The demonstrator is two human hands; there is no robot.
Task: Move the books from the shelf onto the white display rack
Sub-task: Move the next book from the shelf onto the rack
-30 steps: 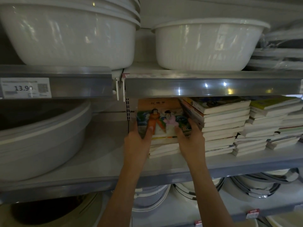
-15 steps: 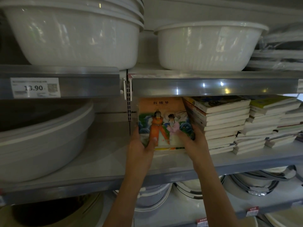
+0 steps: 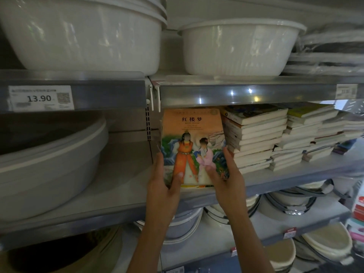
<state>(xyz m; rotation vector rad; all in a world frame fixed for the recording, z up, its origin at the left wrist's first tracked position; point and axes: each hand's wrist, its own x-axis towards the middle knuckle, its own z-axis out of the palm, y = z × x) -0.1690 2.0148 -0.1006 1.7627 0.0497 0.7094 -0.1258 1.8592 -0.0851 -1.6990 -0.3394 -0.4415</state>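
Note:
A stack of books with an orange cover (image 3: 192,134) showing two painted figures is tilted up, its cover facing me, at the front of the middle shelf (image 3: 122,184). My left hand (image 3: 164,180) grips its left lower edge, thumb on the cover. My right hand (image 3: 226,174) grips the right lower edge the same way. Just to the right, more book stacks (image 3: 258,138) lie flat on the shelf. The white display rack is not in view.
Large white basins (image 3: 236,48) stand on the shelf above, with a 13.90 price tag (image 3: 40,98) on its rail. A grey tub (image 3: 49,160) fills the left of the middle shelf. Bowls and lids (image 3: 291,200) crowd the lower shelves.
Both hands have lifted the stack with the orange cover off the shelf and tipped it upright toward me; it lay flat at the left of the books a second ago.

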